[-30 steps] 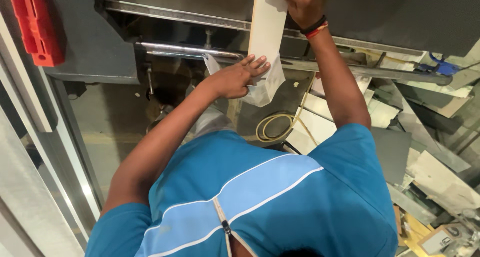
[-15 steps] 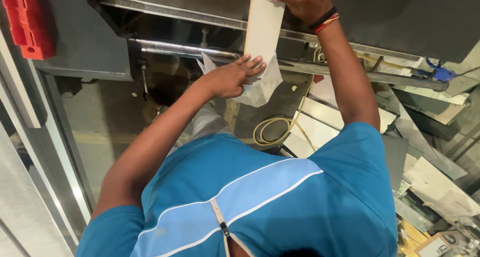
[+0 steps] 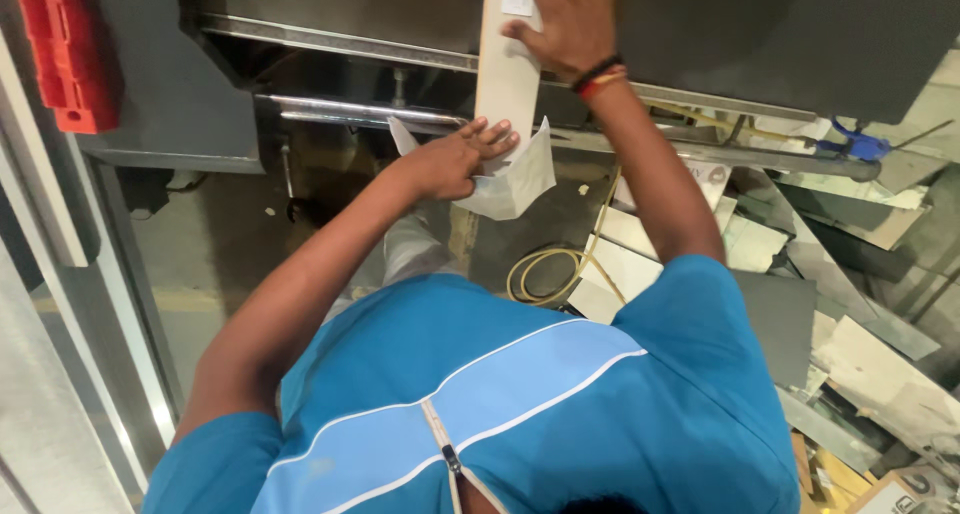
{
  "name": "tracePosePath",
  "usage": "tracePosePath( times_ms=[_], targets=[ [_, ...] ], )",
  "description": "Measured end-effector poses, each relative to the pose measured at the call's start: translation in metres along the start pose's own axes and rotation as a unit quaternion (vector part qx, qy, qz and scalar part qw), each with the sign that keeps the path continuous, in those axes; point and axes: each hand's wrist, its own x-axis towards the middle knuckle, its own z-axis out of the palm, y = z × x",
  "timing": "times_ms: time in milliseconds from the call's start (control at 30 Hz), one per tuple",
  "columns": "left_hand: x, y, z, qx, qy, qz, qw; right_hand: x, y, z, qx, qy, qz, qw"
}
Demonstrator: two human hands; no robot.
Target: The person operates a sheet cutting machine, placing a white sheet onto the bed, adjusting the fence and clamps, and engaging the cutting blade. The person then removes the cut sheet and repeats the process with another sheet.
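Against the grey machine [image 3: 760,34], the right hand [image 3: 565,24] lies flat pinning the pale strip [image 3: 508,74] while the left hand [image 3: 455,162], fingers spread, steadies a clear bag [image 3: 515,179] just below

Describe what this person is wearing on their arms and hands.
Both arms are bare below short bright blue sleeves of a shirt crossed by a pale blue band edged in white. The right hand has black and red bands at its wrist. The left hand wears nothing.
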Motion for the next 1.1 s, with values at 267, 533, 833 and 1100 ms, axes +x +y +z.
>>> tracePosePath(
  times_ms=[267,533,833,1100],
  targets=[
    [0.002,0.007,-0.003,0.029,-0.044,-0.032,0.998,-0.054,-0.025,0.019,-0.078,0.041,-0.078,0.993],
    [0.004,0.018,0.001,0.044,-0.005,0.041,0.998,-0.021,-0.026,-0.004,-0.076,-0.016,0.084,0.993],
    [0.004,0.031,-0.012,0.072,-0.011,0.011,0.997,-0.053,-0.03,-0.015,-0.119,0.09,-0.072,0.986],
    [0.005,0.035,-0.017,0.072,-0.03,-0.018,0.997,-0.039,-0.056,-0.015,-0.099,0.058,-0.077,0.99]
  ],
)
